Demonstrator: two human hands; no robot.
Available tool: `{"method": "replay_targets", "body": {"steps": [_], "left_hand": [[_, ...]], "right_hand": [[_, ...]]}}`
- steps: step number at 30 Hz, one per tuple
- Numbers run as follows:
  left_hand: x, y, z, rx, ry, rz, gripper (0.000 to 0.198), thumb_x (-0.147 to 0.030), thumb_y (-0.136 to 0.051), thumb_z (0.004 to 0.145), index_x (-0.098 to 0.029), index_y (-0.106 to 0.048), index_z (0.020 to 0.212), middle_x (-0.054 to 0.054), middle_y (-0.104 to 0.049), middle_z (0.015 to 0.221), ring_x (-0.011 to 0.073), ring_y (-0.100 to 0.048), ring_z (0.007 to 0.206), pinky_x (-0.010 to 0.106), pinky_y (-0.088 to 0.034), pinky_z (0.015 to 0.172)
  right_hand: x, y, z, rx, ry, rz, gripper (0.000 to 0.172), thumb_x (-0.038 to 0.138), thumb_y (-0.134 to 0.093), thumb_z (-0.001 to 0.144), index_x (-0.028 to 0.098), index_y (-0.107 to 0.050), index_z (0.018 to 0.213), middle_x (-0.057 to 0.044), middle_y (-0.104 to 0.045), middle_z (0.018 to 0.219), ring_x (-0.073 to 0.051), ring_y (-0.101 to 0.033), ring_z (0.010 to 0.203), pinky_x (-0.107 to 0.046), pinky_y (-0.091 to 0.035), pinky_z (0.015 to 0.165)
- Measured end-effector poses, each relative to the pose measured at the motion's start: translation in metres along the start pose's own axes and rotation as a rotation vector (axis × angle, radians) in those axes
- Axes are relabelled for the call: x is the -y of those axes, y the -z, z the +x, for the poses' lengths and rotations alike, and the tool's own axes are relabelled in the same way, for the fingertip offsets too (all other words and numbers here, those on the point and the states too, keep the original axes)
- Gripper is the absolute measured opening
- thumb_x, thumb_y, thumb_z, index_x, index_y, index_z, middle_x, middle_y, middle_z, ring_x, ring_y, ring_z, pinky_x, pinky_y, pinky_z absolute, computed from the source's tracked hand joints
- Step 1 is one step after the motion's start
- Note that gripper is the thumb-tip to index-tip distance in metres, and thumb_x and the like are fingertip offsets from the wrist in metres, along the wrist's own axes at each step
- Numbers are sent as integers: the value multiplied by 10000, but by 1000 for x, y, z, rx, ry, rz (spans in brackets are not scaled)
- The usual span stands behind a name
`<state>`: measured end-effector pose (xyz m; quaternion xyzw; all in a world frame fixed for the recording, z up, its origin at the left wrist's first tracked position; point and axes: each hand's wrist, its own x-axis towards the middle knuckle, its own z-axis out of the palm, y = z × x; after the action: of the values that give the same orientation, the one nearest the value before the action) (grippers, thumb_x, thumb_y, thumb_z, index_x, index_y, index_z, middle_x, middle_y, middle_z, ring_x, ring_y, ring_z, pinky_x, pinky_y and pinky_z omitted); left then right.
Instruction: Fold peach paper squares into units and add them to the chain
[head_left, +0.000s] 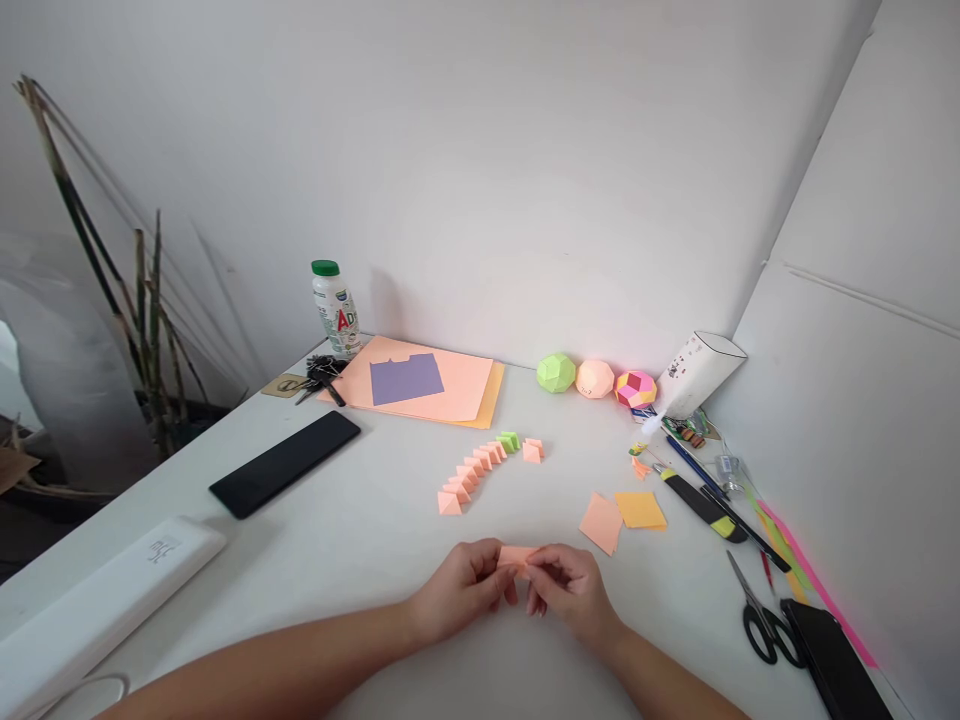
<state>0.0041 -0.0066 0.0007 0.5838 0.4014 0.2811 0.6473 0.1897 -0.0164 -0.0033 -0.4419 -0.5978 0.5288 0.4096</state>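
Note:
Between my two hands is a small piece of peach paper (515, 554), folded into a strip. My left hand (474, 590) pinches its left end between thumb and fingers. At the other end my right hand (568, 590) grips it the same way; fingertips hide part of the paper. Beyond my hands, a curved row of folded peach paper pieces (470, 470) runs up to some green folded pieces (509, 441). Another folded peach piece (533, 451) sits apart, to their right. Peach paper squares (601, 523) and orange paper squares (640, 510) lie right of my hands.
Paper sheets (465, 385), a bottle (336, 310) and keys (324, 375) are at the back left. A black slab (286, 464) and white device (112, 600) lie left. Paper balls (595, 379) line the wall. A cutter (697, 502), scissors (763, 620) and phone (836, 655) lie right.

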Motion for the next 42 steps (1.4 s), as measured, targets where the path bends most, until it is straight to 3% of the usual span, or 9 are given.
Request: {"method": "replay_targets", "body": {"steps": [7,13,36,42], "left_hand": [[-3,0,-2,-9,5,-22,380,-527,-519,798,-183,-440,657,21,-650,680,126,-540,582,233,-411,538],[-5,-3,-1,23,-47,-73,370,-535,-508,811,-181,-482,705,38,-682,731,149,-586,666,236,-429,573],[-1,-2,0,-12,-30,-44,362,-513,-507,820,-180,-480,680,29,-678,690,133,-560,596,231,-423,543],[-3,-1,-1,-7,-34,-78,333,-476,-509,835,-158,-541,742,37,-673,696,131,-563,607,237,-429,559]], "right_hand": [[-1,1,0,16,-9,1,209,387,-592,814,179,-578,812,18,-598,571,-130,-596,460,-248,-495,452],[-2,2,1,70,22,9,225,395,-580,822,181,-552,887,7,-616,609,-132,-603,494,-253,-492,475],[-3,1,0,69,12,-6,220,398,-574,823,184,-533,850,13,-613,605,-132,-606,489,-258,-491,485],[-3,-1,-1,32,-43,61,278,390,-602,815,223,-381,843,54,-586,595,-113,-574,489,-239,-465,496]]}}
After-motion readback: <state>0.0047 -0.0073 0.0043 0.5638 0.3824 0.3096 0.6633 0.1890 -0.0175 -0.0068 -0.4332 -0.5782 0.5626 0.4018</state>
